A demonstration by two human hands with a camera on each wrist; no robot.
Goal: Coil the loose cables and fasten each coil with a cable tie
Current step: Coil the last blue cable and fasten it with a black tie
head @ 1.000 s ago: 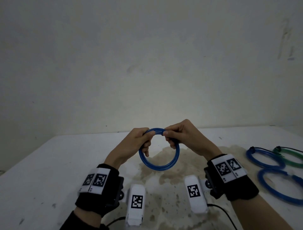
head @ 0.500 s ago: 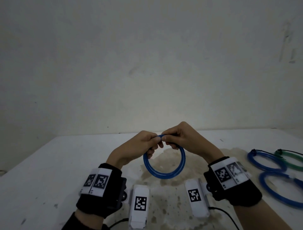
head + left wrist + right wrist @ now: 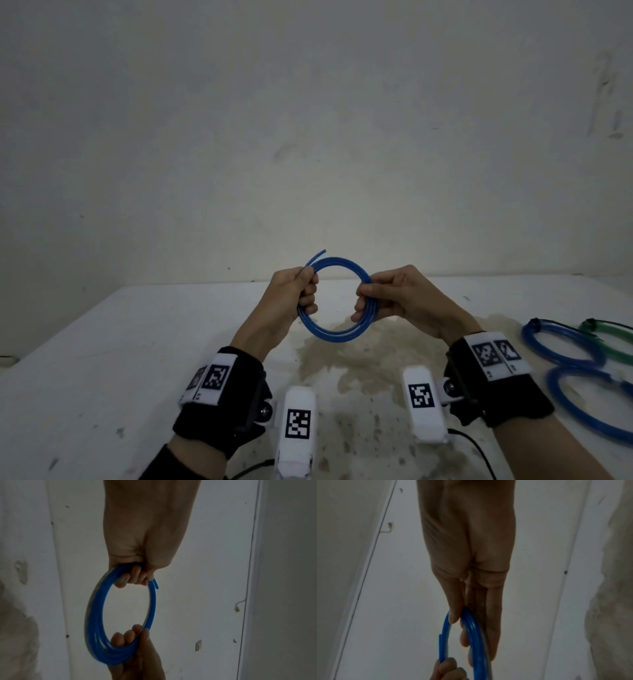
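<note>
A blue cable coil [image 3: 334, 331] of several turns is held up in the air above the white table [image 3: 102, 342]. My left hand [image 3: 301, 291] grips its left side, fingers curled round the strands [image 3: 133, 577]. My right hand [image 3: 373, 301] pinches its right side between thumb and fingers [image 3: 453, 615]. A short loose cable end [image 3: 317, 255] sticks up past the left hand, also visible as the cable end [image 3: 156, 584] in the left wrist view. No tie shows on this coil.
Two blue coils [image 3: 561, 346] [image 3: 589, 407] and a green coil [image 3: 613, 342] lie on the table at the right, with dark ties on two of them. A brown stain [image 3: 359, 363] marks the table under my hands. A wall stands close behind.
My hands have moved apart from pinching the top of the coil together to gripping its left and right sides. The coil is raised higher and a loose end now sticks up.
</note>
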